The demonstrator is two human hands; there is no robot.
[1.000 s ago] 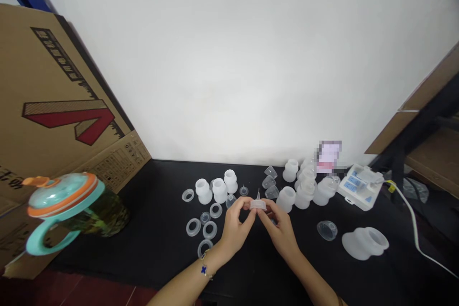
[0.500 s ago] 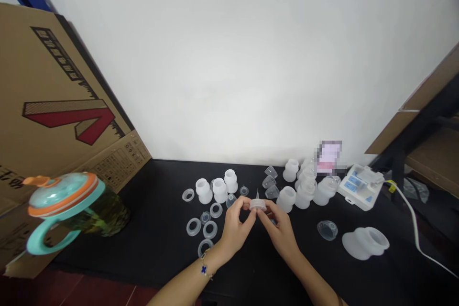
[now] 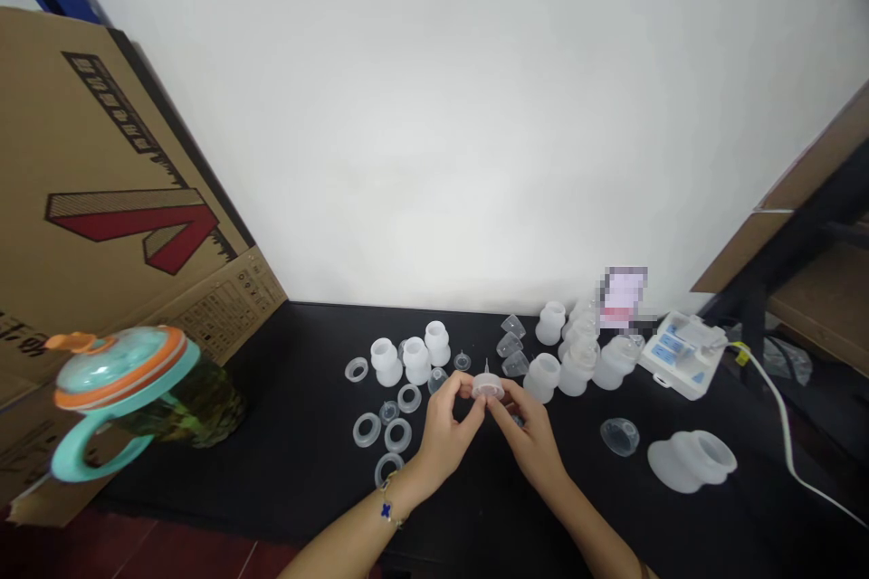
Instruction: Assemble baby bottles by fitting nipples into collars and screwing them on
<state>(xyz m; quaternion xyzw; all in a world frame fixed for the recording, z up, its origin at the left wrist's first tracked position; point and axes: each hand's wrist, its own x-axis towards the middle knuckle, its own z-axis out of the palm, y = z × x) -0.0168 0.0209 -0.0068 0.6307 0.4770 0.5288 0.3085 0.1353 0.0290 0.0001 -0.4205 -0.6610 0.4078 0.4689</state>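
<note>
Both hands meet over the middle of the black table (image 3: 285, 461), pinching one small clear plastic cap (image 3: 487, 386) with a thin spike on top. My left hand (image 3: 448, 430) grips its left side with thumb and fingers; a bracelet with a blue charm is on that wrist. My right hand (image 3: 529, 439) holds its right side. Clear rings (image 3: 367, 429) lie just left of my left hand. White silicone cups (image 3: 415, 360) stand behind the hands.
A teal and orange lidded mug (image 3: 128, 393) stands at the left by a large cardboard box (image 3: 101, 199). More white cups (image 3: 577, 366), a clear dome (image 3: 619, 435), a big white cup (image 3: 691, 460) and a white device (image 3: 682, 351) with a cable lie to the right.
The cap has tilted slightly in my fingers, so its top now faces me more. Both hands stay in place.
</note>
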